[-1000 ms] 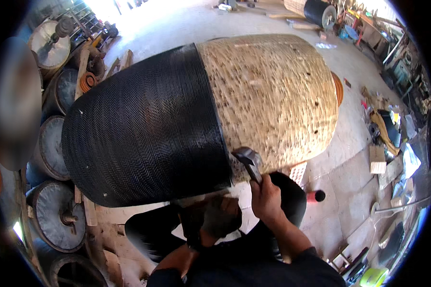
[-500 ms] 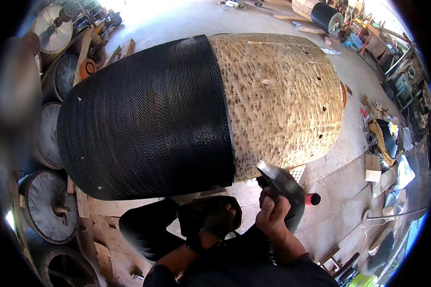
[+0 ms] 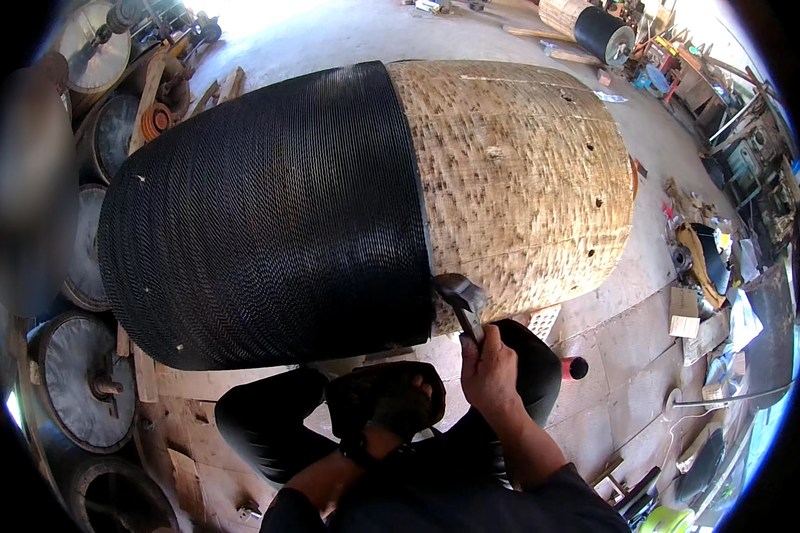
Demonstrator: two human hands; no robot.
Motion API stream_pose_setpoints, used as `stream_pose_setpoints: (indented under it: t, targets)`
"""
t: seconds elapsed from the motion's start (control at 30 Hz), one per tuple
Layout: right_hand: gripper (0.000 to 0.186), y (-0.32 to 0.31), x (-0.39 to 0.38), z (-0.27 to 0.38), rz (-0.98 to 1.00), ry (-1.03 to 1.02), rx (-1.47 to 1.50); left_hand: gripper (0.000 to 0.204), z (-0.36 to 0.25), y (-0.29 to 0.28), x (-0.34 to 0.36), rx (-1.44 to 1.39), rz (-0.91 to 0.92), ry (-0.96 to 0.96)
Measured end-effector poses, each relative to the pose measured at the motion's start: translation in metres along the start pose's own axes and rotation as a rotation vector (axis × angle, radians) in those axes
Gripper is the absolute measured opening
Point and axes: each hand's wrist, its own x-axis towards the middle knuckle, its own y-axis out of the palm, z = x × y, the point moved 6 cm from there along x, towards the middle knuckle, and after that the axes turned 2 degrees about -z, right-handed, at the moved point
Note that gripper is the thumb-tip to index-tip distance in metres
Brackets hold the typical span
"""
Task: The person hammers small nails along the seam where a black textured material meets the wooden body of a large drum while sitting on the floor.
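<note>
My right hand (image 3: 491,371) is wrapped round the handle of a hammer (image 3: 468,315). The hammer's dark metal head is over the lower edge of a big roller, where its black covering meets bare wood; whether it touches cannot be seen. Black, finely ribbed covering (image 3: 267,213) surrounds the roller's left part. Pitted tan wood (image 3: 516,178) with a few dark holes shows on the right part. Over my lap, my left hand (image 3: 400,409), in a dark glove with bare fingertips, is in a dark pouch (image 3: 351,400). Its fingers look bunched; anything in them is hidden.
Round-ended rollers (image 3: 84,382) line the left side beside wooden planks (image 3: 145,373). A red cylinder (image 3: 574,368) lies on the floor near my right knee. Boxes (image 3: 684,311) and scraps are strewn at the right. Another part-covered roller (image 3: 596,31) rests far right.
The hammer in my right hand has swung up and left, its head now at the seam on the roller. My left hand stays in the pouch. The whole view has shifted slightly.
</note>
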Motion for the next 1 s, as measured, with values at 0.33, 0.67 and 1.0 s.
stream_pose_setpoints:
  t: [0.33, 0.67, 1.0]
  targets:
    - [0.008, -0.009, -0.005, -0.006, -0.201, -0.132, 0.2, 0.029, -0.006, -0.014, 0.001, -0.033, -0.042, -0.042]
    - [0.011, -0.012, -0.005, -0.002, -0.167, -0.106, 0.182, 0.021, 0.013, -0.126, 0.033, -0.113, -0.571, -0.038]
    - [0.01, -0.011, -0.007, -0.002, -0.244, -0.169, 0.311, 0.033, 0.059, -0.222, 0.071, 0.001, -0.936, 0.069]
